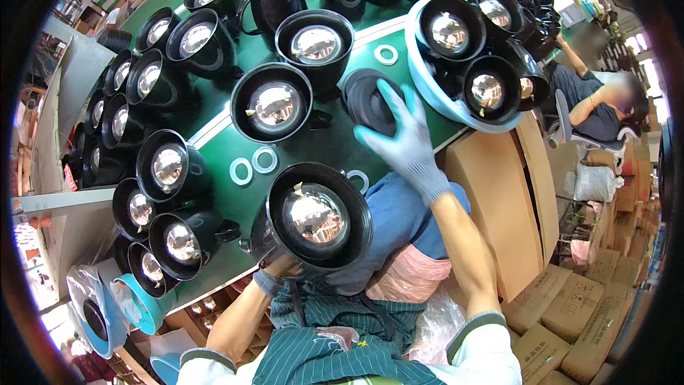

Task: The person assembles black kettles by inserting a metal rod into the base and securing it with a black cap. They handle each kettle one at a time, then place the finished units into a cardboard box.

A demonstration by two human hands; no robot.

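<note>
My left hand (282, 267), its fingers mostly hidden, holds a black jug (360, 242) near the table's front edge. The jug's round open end faces up and shows a shiny silver dome inside. My right hand (406, 135), in a grey-blue glove, reaches over the table with fingers spread. Its thumb and fingertips lie at the right side of a black round disc (367, 103), apparently touching it. Pale rings lie about: one ring (385, 55) beyond the disc, a pair of rings (264, 160) left of centre, and one ring (365, 184) partly hidden behind the jug.
Several similar black jugs (271, 102) stand on the green table (221, 146), crowding its left and far sides. At right, a light-blue basin (420, 71) holds more. A cardboard box (491, 207) stands beside me. Another person (602, 103) sits at far right.
</note>
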